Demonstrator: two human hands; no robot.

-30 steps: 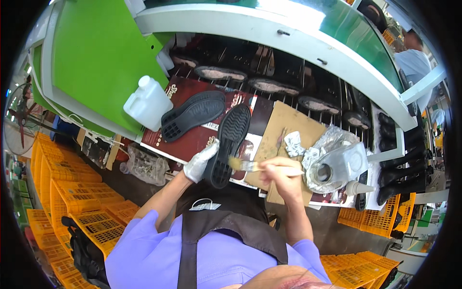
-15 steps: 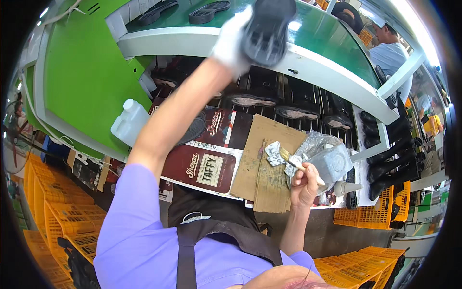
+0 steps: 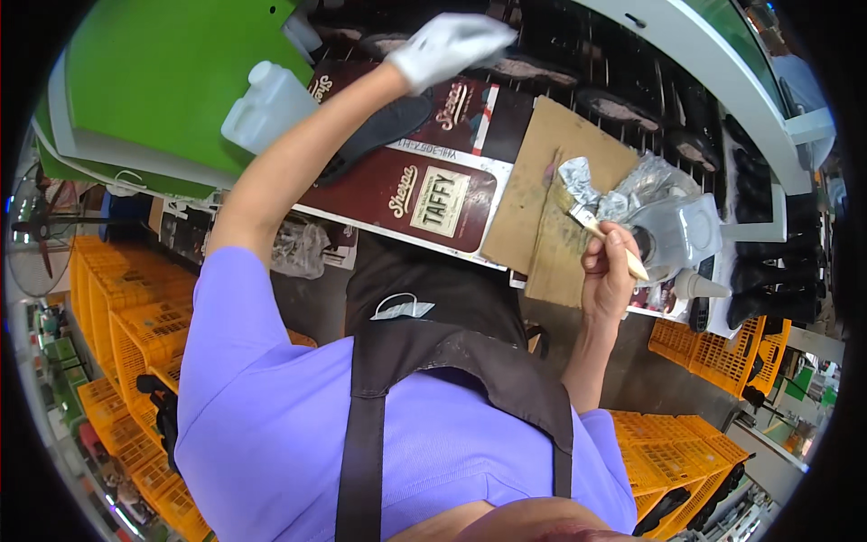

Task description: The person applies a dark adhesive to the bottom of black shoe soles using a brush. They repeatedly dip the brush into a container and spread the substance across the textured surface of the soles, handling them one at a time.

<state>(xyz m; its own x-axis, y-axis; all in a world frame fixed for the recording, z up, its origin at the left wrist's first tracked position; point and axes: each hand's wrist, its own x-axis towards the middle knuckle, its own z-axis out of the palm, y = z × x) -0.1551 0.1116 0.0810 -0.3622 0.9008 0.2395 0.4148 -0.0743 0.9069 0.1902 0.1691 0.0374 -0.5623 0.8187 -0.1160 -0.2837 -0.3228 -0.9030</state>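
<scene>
My left hand [image 3: 452, 51], in a white glove, is stretched out over a rack of black footwear, fingers extended and slightly blurred, with nothing visible in it. My right hand [image 3: 610, 262] is closed round a paintbrush [image 3: 585, 218] with a pale wooden handle. Its bristles hover above stained cardboard [image 3: 562, 237], beside a crumpled foil tube [image 3: 578, 173]. A black shoe sole [image 3: 384, 129] lies on dark red boxes [image 3: 452, 203], partly hidden behind my left forearm. To the right of the brush sits a clear plastic container [image 3: 682, 233].
A translucent jug [image 3: 268, 107] stands left beside the green panel [image 3: 167, 86]. Black shoes [image 3: 619, 110] fill the rack behind the cardboard. The white bench edge [image 3: 713, 59] crosses the upper right. A nozzle bottle [image 3: 701, 285] lies right; orange crates [image 3: 135, 312] are stacked left.
My left hand has come away from the green bench top, lower toward the rack, and the black sole it held is gone from it. The view has tilted down; my right hand still holds the brush.
</scene>
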